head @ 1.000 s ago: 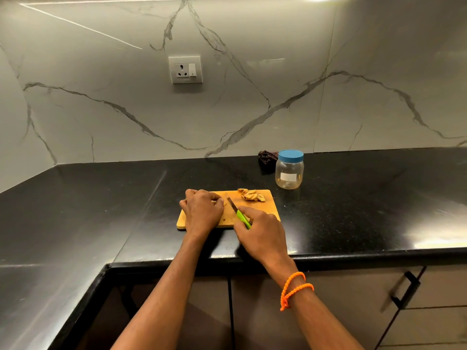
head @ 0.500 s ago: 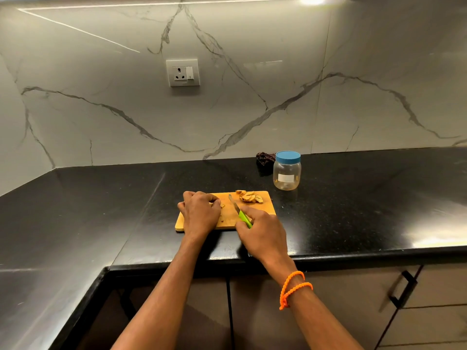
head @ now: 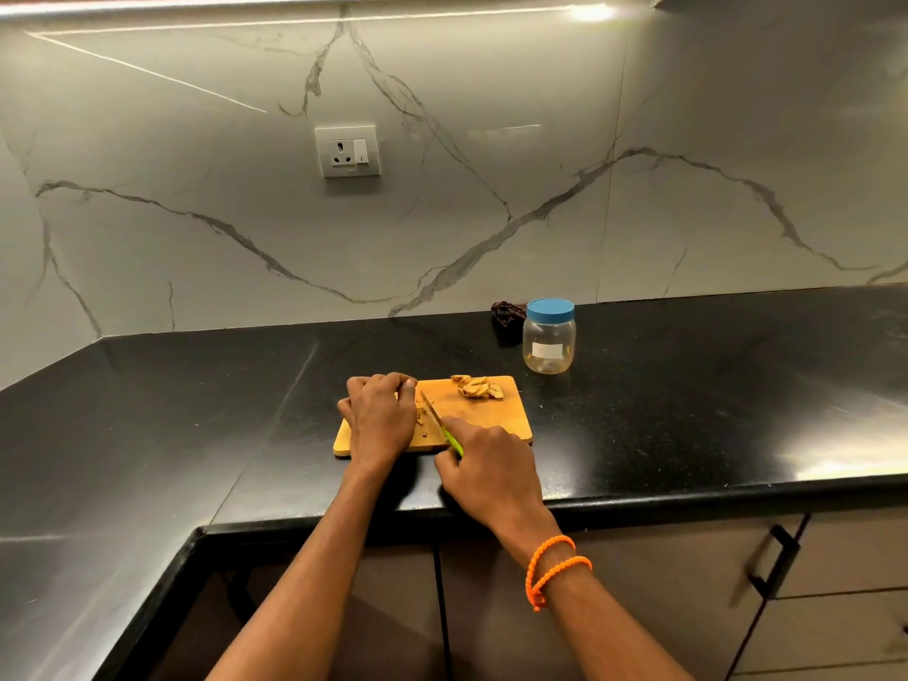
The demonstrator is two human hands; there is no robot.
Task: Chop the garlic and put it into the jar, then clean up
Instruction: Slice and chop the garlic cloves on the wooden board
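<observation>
We see a black counter (head: 688, 410) bearing a wooden cutting board (head: 496, 420). Our right hand (head: 491, 471) grips a green-handled knife (head: 439, 421), blade on the board. At its 10 o'clock our left hand (head: 381, 417) curls over garlic. The capped jar (head: 549, 341) stands at the board's 1 o'clock; sliced garlic pieces (head: 479, 387) lie in its far-right corner.

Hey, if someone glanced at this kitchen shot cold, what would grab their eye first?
Two hands working on the wooden cutting board at the counter's front: the right hand grips a green-handled knife, the left hand steadies the garlic. Behind the board stands a blue-lidded jar, lid on.
</observation>
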